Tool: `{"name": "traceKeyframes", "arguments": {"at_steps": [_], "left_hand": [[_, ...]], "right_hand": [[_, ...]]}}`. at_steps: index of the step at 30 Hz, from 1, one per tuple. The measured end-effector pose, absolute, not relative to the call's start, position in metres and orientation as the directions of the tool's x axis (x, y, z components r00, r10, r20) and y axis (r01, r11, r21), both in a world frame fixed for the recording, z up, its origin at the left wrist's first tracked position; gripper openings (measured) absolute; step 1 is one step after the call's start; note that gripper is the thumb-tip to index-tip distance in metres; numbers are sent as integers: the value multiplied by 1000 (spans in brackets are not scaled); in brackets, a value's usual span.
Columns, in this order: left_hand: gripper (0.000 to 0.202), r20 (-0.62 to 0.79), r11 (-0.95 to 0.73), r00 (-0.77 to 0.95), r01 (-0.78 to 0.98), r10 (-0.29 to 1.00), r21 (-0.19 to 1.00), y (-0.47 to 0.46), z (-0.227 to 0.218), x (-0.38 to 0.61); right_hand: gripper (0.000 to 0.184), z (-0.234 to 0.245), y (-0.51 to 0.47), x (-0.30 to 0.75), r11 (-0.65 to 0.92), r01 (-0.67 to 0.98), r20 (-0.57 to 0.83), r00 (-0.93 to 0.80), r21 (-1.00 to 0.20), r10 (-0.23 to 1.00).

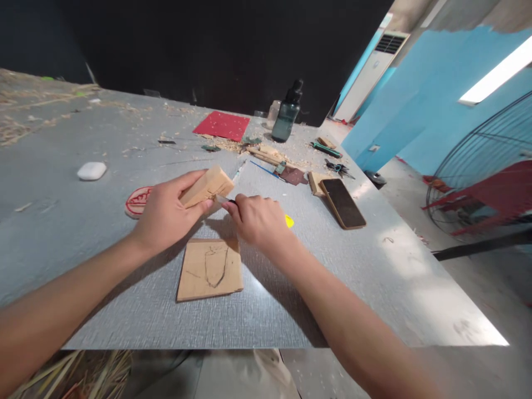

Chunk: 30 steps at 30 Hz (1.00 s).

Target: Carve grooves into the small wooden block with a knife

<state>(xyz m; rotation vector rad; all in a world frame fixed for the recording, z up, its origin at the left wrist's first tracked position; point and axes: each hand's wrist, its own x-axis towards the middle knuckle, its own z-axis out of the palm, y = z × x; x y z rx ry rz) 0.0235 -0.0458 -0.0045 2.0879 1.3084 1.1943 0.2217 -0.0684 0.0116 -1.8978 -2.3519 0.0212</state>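
A pale wooden block [209,187] is gripped in my left hand [168,213], raised above the table and tilted. My right hand [261,220] is closed around a knife [226,200], whose short blade touches the lower edge of the block near its right end. Most of the knife's handle is hidden by my fingers; a yellow piece [289,221] shows past my right hand, and whether it belongs to the knife I cannot tell. Below both hands lies a flat wooden board [211,277] with a shield-like outline drawn on it. Partly behind my left hand is a round disc [137,202] with red marks.
A phone [343,203] leans on a small wood piece [317,183] to the right. Farther back are a dark bottle [286,113], red sheet [222,126], pliers [338,168], green cutter [326,149] and wood shavings. A white case [92,170] sits left.
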Motion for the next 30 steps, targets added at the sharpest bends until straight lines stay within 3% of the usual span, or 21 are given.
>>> {"name": "traceKeyframes", "arguments": {"at_steps": [12,20,30], "left_hand": [[48,472,-478,166,555,866,681,-48,-8,24],[47,342,-373,148,392,928,841,-40,-13,30],[50,444,-484,229,607,866,631,-43,-20,28]], "right_hand": [[71,6,-60,225,197,973,66,-191,-123,979],[67,1,-56,228,210,963,52,-204,-166,978],[64,0,-64,227,224,970,56,-219,-97,974]]}}
